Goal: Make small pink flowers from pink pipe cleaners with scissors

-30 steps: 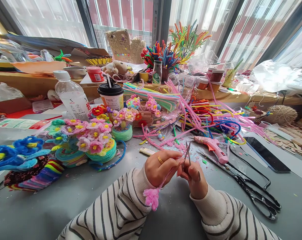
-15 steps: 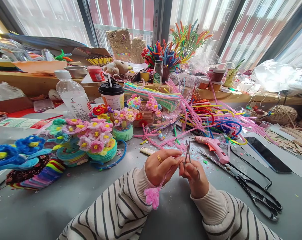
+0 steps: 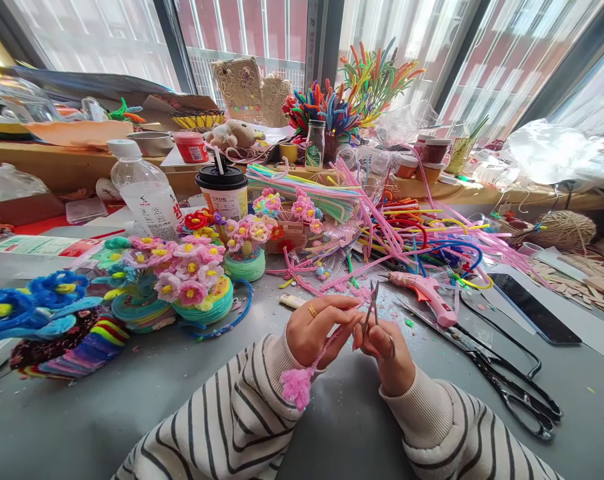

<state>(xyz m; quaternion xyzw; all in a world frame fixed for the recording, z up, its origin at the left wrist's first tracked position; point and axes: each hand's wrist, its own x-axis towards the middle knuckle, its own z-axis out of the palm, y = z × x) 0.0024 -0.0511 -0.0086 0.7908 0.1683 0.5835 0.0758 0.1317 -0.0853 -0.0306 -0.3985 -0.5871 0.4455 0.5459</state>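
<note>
My left hand (image 3: 316,328) is closed in a pinch around the stem of a pink pipe cleaner flower (image 3: 297,387). The fluffy pink head hangs down by my left cuff. My right hand (image 3: 388,350) grips small scissors (image 3: 371,308), with a finger through one handle loop. Their slim blades point up and stand slightly apart, close to my left fingertips. The stem's end between my fingers and the blades is too small to make out. Bits of pink fluff and glitter (image 3: 365,291) lie on the grey table behind my hands.
Potted pipe cleaner flowers (image 3: 189,267) stand on the left, near a plastic bottle (image 3: 147,193) and a lidded cup (image 3: 223,193). To the right lie a pink glue gun (image 3: 427,293), large black scissors (image 3: 512,387) and a phone (image 3: 537,309). Loose pipe cleaners (image 3: 417,233) are heaped behind.
My left hand has shifted slightly left, and the pink flower has swung left and up with it. My right hand and the small scissors have moved a little left.
</note>
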